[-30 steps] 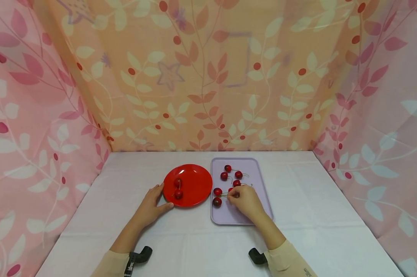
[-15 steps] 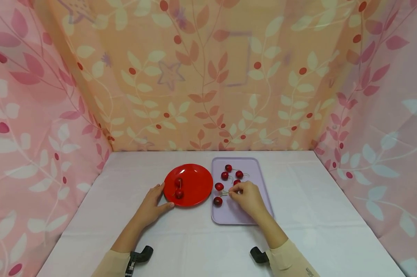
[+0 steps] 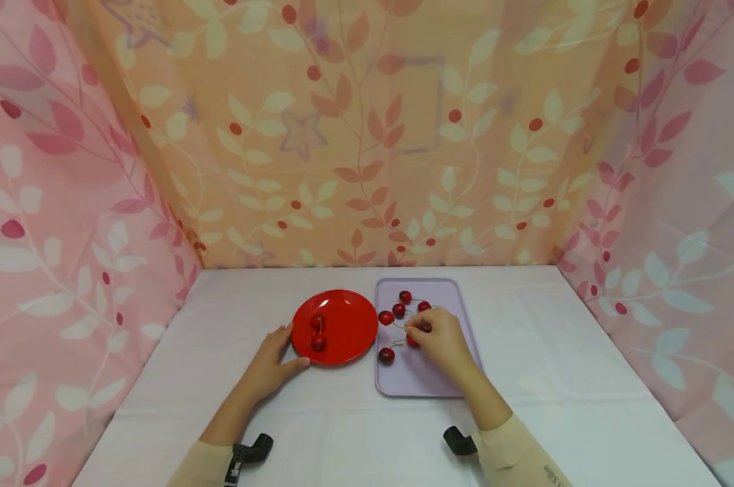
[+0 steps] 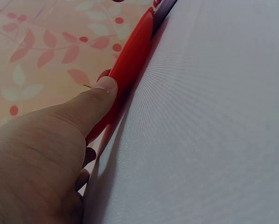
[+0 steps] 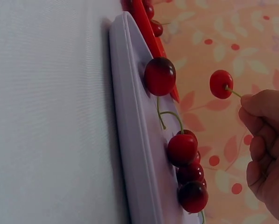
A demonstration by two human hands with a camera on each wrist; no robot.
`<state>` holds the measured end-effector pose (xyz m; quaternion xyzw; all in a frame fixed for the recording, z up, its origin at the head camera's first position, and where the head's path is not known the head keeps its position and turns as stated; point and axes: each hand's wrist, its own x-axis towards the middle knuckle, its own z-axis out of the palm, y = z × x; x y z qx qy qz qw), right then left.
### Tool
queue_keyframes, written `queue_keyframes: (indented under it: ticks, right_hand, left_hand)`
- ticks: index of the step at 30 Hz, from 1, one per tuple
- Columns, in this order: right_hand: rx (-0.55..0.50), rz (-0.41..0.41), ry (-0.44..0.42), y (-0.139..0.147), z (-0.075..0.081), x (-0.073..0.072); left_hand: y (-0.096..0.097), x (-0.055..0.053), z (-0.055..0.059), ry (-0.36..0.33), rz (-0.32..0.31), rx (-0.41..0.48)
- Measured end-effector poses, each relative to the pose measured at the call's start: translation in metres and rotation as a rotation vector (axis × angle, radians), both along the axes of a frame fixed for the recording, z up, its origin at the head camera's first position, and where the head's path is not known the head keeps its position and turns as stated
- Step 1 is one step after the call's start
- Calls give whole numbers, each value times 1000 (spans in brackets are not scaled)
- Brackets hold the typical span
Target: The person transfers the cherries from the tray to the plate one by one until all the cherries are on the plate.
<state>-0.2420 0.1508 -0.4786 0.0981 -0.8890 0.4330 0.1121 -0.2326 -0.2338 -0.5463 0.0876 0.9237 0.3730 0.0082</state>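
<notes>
My right hand [image 3: 441,341] pinches the thin green stem of a cherry [image 5: 221,84] between thumb and forefinger. That cherry hangs lifted above the lilac tray [image 3: 424,387], near the tray's left edge in the head view. Several other red cherries with stems lie on the tray; a dark one [image 5: 160,77] sits nearest the tray's front edge. My left hand [image 3: 268,365] rests against the left side of a round red plate [image 3: 351,331], thumb and fingers spread along its rim. Two cherries [image 3: 318,343] lie on the plate's left half.
The plate stands close against the tray's left side. Both rest on a table with a white cloth [image 3: 348,433]. Patterned fabric [image 3: 367,135] encloses the table at the back and both sides. A black wrist mount [image 3: 460,441] sits by each sleeve.
My right hand has raised the cherry by its stem off the tray, away from the dark cherry near the front. The left hand and the plate keep their places.
</notes>
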Motion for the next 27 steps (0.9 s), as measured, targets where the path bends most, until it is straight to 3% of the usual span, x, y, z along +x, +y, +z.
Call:
queue_keyframes:
  ticks: [14, 21, 27]
  right_hand:
    - [12, 23, 28, -3, 24, -10]
    - [-5, 73, 14, -6, 37, -17]
    - [28, 114, 60, -10, 48, -24]
  left_hand:
    - [0, 0, 0, 11, -4, 4]
    - [0, -1, -1, 19, -9, -3]
    - [-1, -1, -1, 20, -8, -1]
